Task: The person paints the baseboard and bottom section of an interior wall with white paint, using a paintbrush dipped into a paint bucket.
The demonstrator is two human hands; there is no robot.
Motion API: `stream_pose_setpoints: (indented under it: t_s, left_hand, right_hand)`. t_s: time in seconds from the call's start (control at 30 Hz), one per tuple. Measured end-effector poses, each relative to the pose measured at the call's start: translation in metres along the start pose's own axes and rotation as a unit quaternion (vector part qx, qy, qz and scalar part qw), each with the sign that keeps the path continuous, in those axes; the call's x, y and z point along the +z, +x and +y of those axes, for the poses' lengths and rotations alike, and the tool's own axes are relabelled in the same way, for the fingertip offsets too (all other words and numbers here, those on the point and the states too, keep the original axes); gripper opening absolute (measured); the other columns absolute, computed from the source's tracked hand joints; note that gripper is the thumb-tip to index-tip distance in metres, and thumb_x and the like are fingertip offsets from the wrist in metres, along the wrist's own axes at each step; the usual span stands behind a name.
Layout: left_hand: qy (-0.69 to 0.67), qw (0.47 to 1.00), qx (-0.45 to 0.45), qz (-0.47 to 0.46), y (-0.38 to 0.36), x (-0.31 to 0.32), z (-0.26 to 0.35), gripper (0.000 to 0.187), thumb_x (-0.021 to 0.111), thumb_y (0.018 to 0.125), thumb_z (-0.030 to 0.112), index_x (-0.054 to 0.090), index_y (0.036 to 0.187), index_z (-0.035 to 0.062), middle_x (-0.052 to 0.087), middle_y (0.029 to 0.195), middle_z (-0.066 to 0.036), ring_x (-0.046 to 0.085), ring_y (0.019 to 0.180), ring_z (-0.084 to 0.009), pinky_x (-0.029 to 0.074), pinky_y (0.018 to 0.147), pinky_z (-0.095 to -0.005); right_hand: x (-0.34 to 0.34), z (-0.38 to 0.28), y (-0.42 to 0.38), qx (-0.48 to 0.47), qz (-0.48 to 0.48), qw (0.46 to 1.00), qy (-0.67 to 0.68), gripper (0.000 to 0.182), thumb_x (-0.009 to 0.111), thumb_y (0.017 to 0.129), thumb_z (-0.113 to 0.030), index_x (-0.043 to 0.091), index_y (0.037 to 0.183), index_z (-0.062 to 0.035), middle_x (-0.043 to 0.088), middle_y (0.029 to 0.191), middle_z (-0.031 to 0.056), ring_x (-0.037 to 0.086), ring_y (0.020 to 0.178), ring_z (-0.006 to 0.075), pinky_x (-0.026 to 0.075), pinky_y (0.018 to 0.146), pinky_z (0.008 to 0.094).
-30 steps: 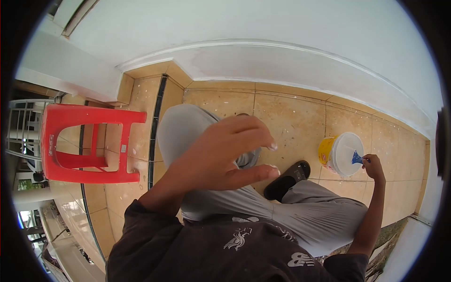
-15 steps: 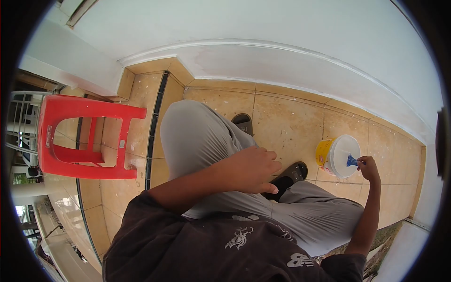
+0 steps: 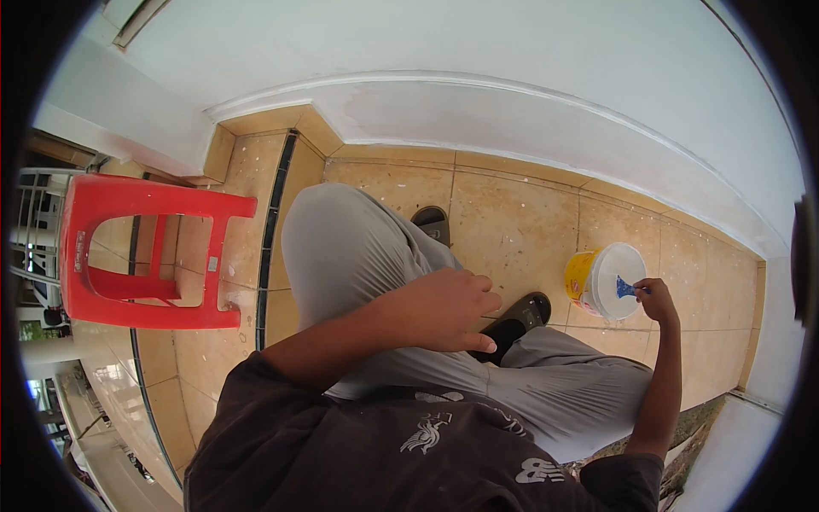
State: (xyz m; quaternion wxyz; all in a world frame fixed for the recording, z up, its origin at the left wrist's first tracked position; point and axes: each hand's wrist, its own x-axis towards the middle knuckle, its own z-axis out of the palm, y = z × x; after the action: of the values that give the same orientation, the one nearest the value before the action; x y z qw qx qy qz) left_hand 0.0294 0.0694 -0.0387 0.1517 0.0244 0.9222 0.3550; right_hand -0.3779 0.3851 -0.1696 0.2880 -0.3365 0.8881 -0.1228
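My right hand [image 3: 658, 302] is closed round the handle of a blue paintbrush [image 3: 627, 288]. The brush is over the mouth of a yellow bucket [image 3: 580, 277] of white paint [image 3: 607, 271], and its bristles do not show. That bucket stands on the floor beyond my bent leg. My left hand [image 3: 461, 309] lies over my grey-trousered leg [image 3: 341, 247], thumb apart from the fingers, holding nothing.
Ahead, a white wall [image 3: 478, 107] rises from a tiled skirting. Tan floor tiles [image 3: 512, 213] carry white specks. A red plastic stool [image 3: 81, 256] stands to the left, past a dark-edged step [image 3: 273, 222]. My sandals [image 3: 520, 324] rest on the tiles.
The whole view has shifted slightly, so things sit a little further left. The brush has moved a bit toward the middle of the bucket. My left hand stays on my leg.
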Motion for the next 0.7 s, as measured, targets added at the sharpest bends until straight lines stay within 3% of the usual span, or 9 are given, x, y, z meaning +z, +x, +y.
stream_pose_setpoints:
  t_s: [0.1,0.2,0.3,0.7]
  left_hand:
    - [0.000,1.000,0.001,-0.005,0.000,0.000,0.000,0.050,0.063,0.087,0.043,0.057,0.109,-0.0013,0.056,0.104,-0.018,0.056,0.099,-0.0352,0.045,0.086,-0.0426]
    - [0.002,1.000,0.001,0.003,-0.002,0.001,-0.002,0.050,0.063,0.087,0.042,0.057,0.110,-0.0014,0.056,0.104,-0.018,0.056,0.099,-0.0353,0.045,0.086,-0.0427]
    - [-0.004,1.000,-0.003,-0.001,-0.001,0.002,-0.001,0.050,0.063,0.087,0.042,0.057,0.110,-0.0013,0.056,0.104,-0.018,0.056,0.099,-0.0353,0.045,0.086,-0.0426]
    - [-0.006,1.000,-0.009,-0.006,-0.002,0.000,0.000,0.049,0.064,0.087,0.042,0.057,0.111,-0.0003,0.056,0.106,-0.017,0.055,0.101,-0.0346,0.045,0.087,-0.0423]
  right_hand:
    - [0.003,0.010,0.003,-0.003,-0.077,0.997,0.024,0.018,0.062,0.080,-0.001,0.068,0.094,0.0087,0.068,0.072,0.0138,0.065,0.065,0.0174,0.052,0.064,0.0307]
    - [0.007,0.012,0.004,0.003,-0.049,0.998,0.043,0.019,0.062,0.079,-0.001,0.068,0.094,0.0092,0.068,0.072,0.0132,0.065,0.066,0.0171,0.052,0.065,0.0310]
    - [0.001,0.011,0.002,-0.013,-0.078,0.993,0.086,0.021,0.061,0.079,-0.001,0.068,0.094,0.0099,0.068,0.072,0.0128,0.065,0.066,0.0167,0.052,0.066,0.0304]
    - [0.004,0.015,0.006,-0.005,-0.080,0.995,0.062,0.021,0.061,0.078,-0.002,0.068,0.093,0.0106,0.068,0.072,0.0139,0.066,0.065,0.0180,0.052,0.066,0.0302]
